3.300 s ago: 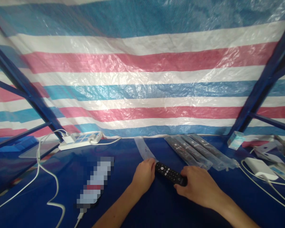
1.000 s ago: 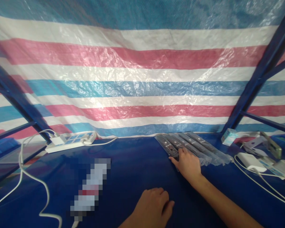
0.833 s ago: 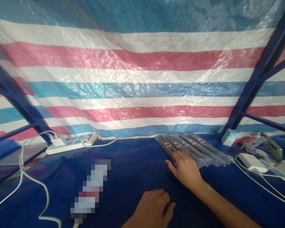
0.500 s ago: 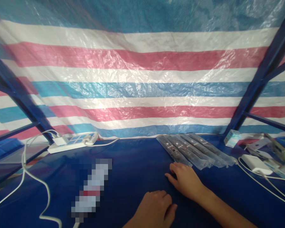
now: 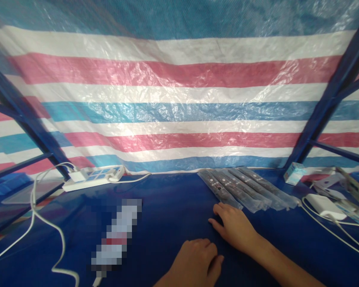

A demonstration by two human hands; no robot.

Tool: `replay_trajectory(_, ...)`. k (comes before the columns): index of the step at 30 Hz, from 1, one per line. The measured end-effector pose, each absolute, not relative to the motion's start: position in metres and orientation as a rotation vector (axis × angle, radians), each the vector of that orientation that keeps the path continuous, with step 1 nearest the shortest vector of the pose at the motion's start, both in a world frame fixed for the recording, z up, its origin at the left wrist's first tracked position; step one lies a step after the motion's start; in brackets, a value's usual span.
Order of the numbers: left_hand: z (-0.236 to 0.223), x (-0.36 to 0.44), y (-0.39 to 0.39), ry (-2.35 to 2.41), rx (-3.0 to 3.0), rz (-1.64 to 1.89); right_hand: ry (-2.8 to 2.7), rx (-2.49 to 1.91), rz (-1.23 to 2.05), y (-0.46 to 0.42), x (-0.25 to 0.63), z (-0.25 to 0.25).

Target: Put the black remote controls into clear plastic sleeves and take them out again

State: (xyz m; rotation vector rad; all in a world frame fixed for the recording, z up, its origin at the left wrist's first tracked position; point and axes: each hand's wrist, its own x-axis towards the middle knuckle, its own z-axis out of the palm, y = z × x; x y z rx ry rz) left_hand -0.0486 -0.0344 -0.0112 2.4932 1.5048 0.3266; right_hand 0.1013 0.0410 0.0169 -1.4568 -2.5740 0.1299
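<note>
My left hand [image 5: 199, 261] rests low on the blue table [image 5: 170, 211], seen from its back. Its fingers bend downward, the thumb stands a little apart, and nothing shows in it. Just ahead and to the right lies my right hand [image 5: 235, 225], thumb apart from loosely bent fingers, holding nothing visible. Several dark, narrow items in clear plastic sleeves [image 5: 223, 187] lie side by side beyond it. The fingertips of my right hand are close to the near end of the leftmost sleeve; I cannot tell whether they touch.
On the left are a white power strip [image 5: 92, 179], white cables [image 5: 61, 239] and a pixelated oblong thing [image 5: 116, 235]. A small box [image 5: 294, 173] and a white charger [image 5: 325, 206] sit on the right. Striped sheeting [image 5: 179, 95] hangs behind, between blue frame posts [image 5: 320, 107].
The camera view has shifted very slightly. Both hands and the things on the table keep their places.
</note>
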Motion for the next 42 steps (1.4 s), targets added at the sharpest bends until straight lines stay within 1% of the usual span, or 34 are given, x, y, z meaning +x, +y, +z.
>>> replay_trajectory(6,-0.012,-0.049,-0.035,1.491,2.499,0.355,-2.553,-1.478,0.165,0.04,0.101,0.019)
replay_trajectory(16,-0.017,-0.049,-0.034,1.497,2.554,0.431,-2.528,-1.395,0.096,0.043,0.103,0.015)
replay_trajectory(18,-0.016,-0.048,-0.035,1.493,2.554,0.419,-2.436,-1.463,-0.007,0.046,0.105,0.017)
replay_trajectory(21,-0.012,-0.048,-0.036,1.484,2.549,0.388,-2.291,-1.691,-0.185,0.053,0.109,0.019)
replay_trajectory(23,-0.01,-0.048,-0.037,1.484,2.546,0.374,-2.275,-1.839,-0.221,0.059,0.112,0.018)
replay_trajectory(26,-0.009,-0.047,-0.036,1.491,2.538,0.366,-2.369,-1.893,-0.136,0.067,0.114,0.017)
replay_trajectory(30,-0.007,-0.047,-0.036,1.502,2.506,0.353,-2.535,-1.682,0.014,0.069,0.113,0.015)
replay_trajectory(34,0.005,-0.053,-0.032,1.594,2.408,0.37,-2.636,-1.46,0.141,0.059,0.11,0.018)
replay_trajectory(37,0.016,-0.062,-0.023,1.775,2.279,0.425,-2.677,-1.302,0.261,0.048,0.107,0.021)
replay_trajectory(42,0.032,-0.075,0.0,2.277,2.139,0.486,-2.746,-1.015,0.513,0.034,0.103,0.025)
